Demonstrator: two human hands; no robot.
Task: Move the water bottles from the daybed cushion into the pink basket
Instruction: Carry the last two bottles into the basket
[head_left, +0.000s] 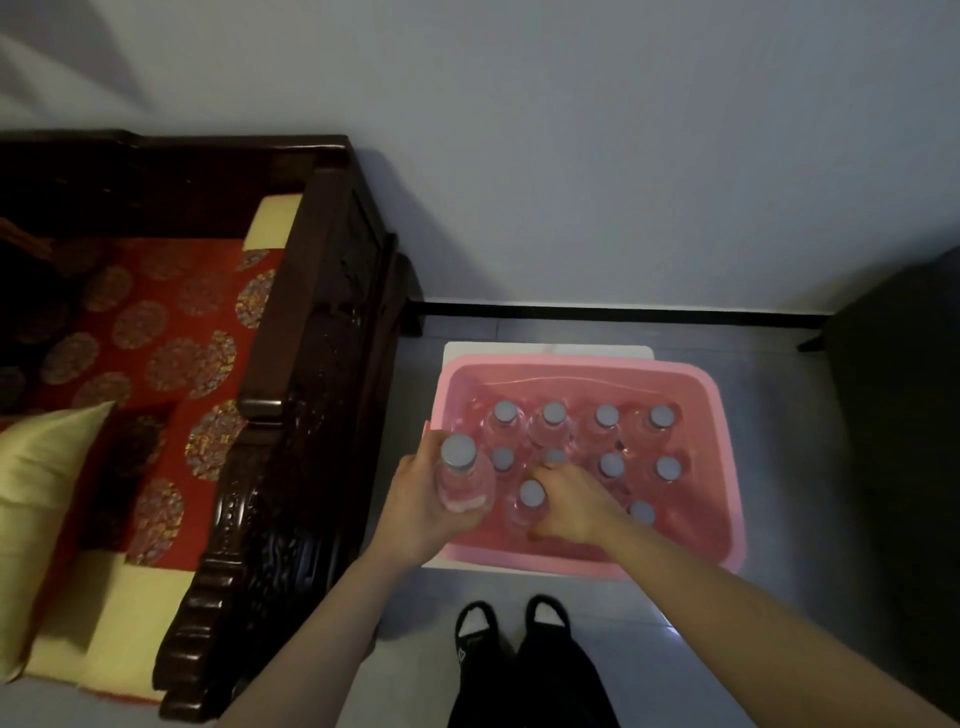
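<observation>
A pink basket (722, 447) stands on the floor to the right of the daybed, holding several upright clear water bottles with grey caps (605, 417). My left hand (418, 512) grips one more bottle (464, 480) upright over the basket's left rim. Inside the basket my right hand (569, 501) reaches down, its fingers curled round the body of a bottle (530, 500) near the front left. The red patterned daybed cushion (156, 332) on the left shows no bottles in the part I can see.
The daybed's dark carved wooden frame (306, 364) rises between cushion and basket. A yellow pillow (47, 509) lies on the cushion. A white board (550, 349) lies under the basket. My shoes (511, 618) stand just in front of it. Dark furniture (898, 415) is at right.
</observation>
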